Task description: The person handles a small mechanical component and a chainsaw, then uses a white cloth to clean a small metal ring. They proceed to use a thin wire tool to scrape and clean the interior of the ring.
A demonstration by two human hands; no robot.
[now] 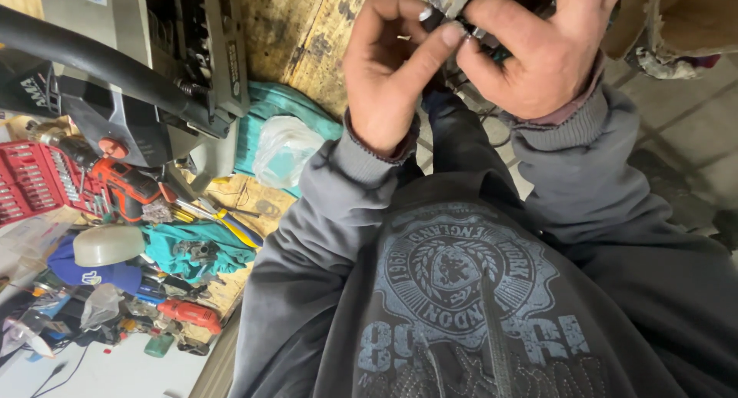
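Small metal part (455, 0) sits at the top edge of view, pinched between both hands, which meet over it w/ fingertips touching. Left hand (393, 67) comes up from below-left, thumb and forefinger closed on the part's lower end; right hand (542, 56) curls in from the right, fingers clamped on the same piece. Part is cut off by the frame's top, so its full shape can't be told. Both grey sleeves (338, 175) run down to a dark printed sweatshirt (461, 290) filling the lower middle. Behind the hands: a worn wooden board (307, 29), its edge running diagonal; open room only to the right, over bare grey floor tiles (684, 106). Left side is crowded: 1 grey machine (115, 67) w/ a black handle bar across it, 1 red bit case (34, 179) standing open, 1 red-and-black drill (127, 183) just beside it, 1 crumpled clear plastic bag (286, 148) on teal cloth (265, 106), a 2nd teal rag (188, 252) lower down, 1 pale oval lid (108, 246), 1 blue cap (100, 275), 1 yellow-handled tool (231, 225) near the rag, and 1 smaller red tool (192, 315) near the bottom-left clutter.
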